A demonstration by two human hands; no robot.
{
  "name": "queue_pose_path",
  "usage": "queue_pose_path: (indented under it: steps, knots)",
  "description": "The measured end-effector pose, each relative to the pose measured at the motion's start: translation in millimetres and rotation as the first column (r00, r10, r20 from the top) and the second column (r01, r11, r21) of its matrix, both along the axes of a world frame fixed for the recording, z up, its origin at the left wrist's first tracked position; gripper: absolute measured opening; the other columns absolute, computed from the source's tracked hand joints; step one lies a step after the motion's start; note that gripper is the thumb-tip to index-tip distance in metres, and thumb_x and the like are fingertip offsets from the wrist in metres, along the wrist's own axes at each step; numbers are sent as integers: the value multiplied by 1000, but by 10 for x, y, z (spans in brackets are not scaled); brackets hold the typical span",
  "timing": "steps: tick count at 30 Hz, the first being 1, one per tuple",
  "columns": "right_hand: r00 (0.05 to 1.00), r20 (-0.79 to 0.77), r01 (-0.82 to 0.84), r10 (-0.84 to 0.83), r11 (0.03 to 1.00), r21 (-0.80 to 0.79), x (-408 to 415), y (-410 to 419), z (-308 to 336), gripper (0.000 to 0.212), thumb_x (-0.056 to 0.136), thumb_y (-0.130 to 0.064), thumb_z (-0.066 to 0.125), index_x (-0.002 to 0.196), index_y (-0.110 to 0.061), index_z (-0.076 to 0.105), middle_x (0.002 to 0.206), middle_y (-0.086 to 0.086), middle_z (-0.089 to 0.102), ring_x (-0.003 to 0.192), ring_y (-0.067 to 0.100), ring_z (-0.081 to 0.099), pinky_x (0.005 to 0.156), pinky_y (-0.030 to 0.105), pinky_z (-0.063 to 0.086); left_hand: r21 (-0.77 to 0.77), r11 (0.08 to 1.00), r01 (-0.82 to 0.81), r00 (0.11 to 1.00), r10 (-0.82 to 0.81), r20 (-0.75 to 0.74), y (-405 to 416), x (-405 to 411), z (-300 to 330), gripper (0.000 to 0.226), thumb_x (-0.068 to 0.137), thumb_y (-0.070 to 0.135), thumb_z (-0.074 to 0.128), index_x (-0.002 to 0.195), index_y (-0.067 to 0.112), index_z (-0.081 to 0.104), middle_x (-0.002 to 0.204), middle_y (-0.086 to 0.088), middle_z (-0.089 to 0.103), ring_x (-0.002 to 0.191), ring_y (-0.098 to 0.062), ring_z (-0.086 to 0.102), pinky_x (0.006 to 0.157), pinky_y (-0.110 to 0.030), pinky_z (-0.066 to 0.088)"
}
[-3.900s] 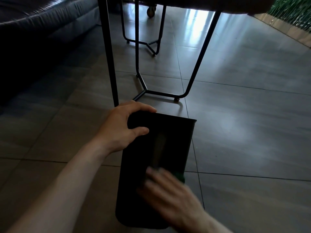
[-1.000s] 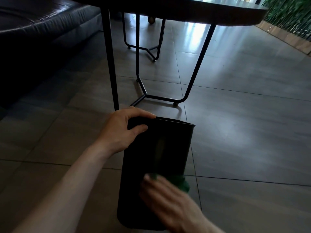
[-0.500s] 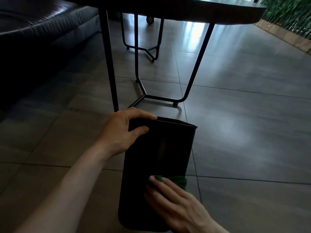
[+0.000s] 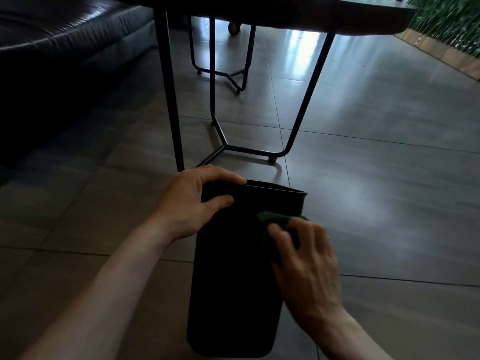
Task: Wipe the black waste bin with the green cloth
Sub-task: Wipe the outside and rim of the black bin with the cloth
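The black waste bin (image 4: 231,276) lies tipped on the tiled floor, its open mouth pointing away from me. My left hand (image 4: 192,203) grips the bin's rim at the near left corner, fingers over the edge and thumb on the side wall. My right hand (image 4: 306,258) presses the green cloth (image 4: 272,219) flat against the bin's upper side, close to the rim on the right. Most of the cloth is hidden under my fingers.
A dark table (image 4: 285,11) on thin black metal legs (image 4: 171,105) stands just beyond the bin. A dark leather sofa (image 4: 65,40) fills the upper left. Green plants behind a wooden edge (image 4: 446,29) sit at the upper right. Grey floor tiles (image 4: 389,178) extend to the right.
My right hand has slid the green cloth up the bin's side, from near the base toward the rim. My left hand has kept its hold on the rim.
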State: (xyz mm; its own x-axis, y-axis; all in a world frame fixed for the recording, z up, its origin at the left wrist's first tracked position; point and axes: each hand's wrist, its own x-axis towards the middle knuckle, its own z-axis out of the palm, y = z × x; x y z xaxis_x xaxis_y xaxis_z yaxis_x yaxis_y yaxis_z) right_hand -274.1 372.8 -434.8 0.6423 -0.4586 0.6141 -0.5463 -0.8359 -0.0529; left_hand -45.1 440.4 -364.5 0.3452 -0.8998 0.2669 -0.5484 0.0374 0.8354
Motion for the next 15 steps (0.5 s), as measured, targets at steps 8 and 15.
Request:
queue_pose_path:
  steps: [8,15]
  knots:
    - [997,69,-45,45,999,-6,278,126,47,35,83,-16,73,117,-14,63,110,15,56,94,35,53,68,43,53,-5,1000,-20,1000,20,19,-55,-53,14,37,82,-1,78,106,27,78,104,14,72,99,10,64,83,1,40]
    - [971,-21,-239,239,971,-26,67,177,-138,27,94,-21,61,120,-17,59,116,10,49,94,33,53,69,43,55,-3,1000,-8,1000,8,-5,-34,-6,-23,39,83,1,78,106,33,77,105,16,73,104,8,64,87,-1,40]
